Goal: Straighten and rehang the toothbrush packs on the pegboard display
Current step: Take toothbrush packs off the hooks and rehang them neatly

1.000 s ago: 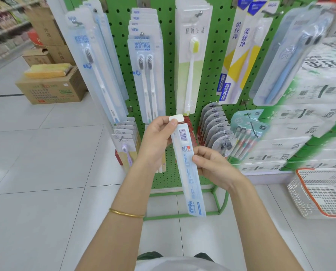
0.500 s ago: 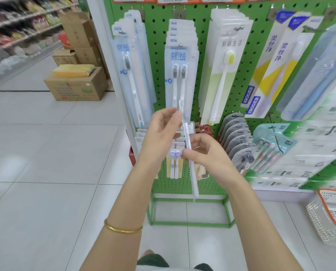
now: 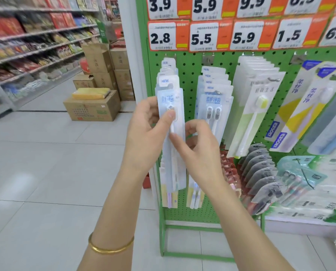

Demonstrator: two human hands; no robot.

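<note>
**Pack turned face-out and lifted to the pegboard's left edge**

Half a second earlier the toothbrush pack (image 3: 179, 114) stood edge-on and lower down. It then faced front and sat higher, against the hanging packs (image 3: 168, 75) along the left edge of the pegboard (image 3: 190, 63). The left hand (image 3: 145, 133) gripped its upper part, with curled fingers (image 3: 170, 115) and the thumb pressed over the brush head. The right hand (image 3: 200, 145) pinched it just below. Straightening looked finished. Its top appeared short of the hook, so rehanging seemingly remained.
</note>
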